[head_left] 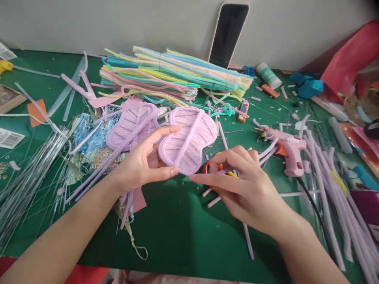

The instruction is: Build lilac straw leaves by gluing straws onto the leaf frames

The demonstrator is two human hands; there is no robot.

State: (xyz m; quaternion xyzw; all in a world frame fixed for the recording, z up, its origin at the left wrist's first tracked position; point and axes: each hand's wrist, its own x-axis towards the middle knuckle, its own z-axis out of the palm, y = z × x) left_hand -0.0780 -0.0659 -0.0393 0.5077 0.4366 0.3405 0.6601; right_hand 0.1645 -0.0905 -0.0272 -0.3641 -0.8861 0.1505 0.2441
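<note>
My left hand [148,161] is closed on a lilac, lobed, wing-like panel [194,136], its thumb on the lower edge and fingers along the left side. The panel has pleated sheeting, a fuzzy border and a strip across its middle. At its bottom tip, a fingertip of my right hand [237,177] touches or nearly touches the edge. A thin lilac strip [225,170] appears pinched between the right fingers, partly hidden. Behind that hand show the red and yellow handles of scissors [208,167]. A second similar lilac panel [126,128] lies left, behind my left hand.
Bundled pastel pipe cleaners [177,75] lie at the back before a leaning phone [229,35]. A pink glue gun [291,150] and lilac stems [328,197] are right. Metallic wires [35,189] and blue tassels [87,132] are left. Scraps litter the green tabletop [183,236].
</note>
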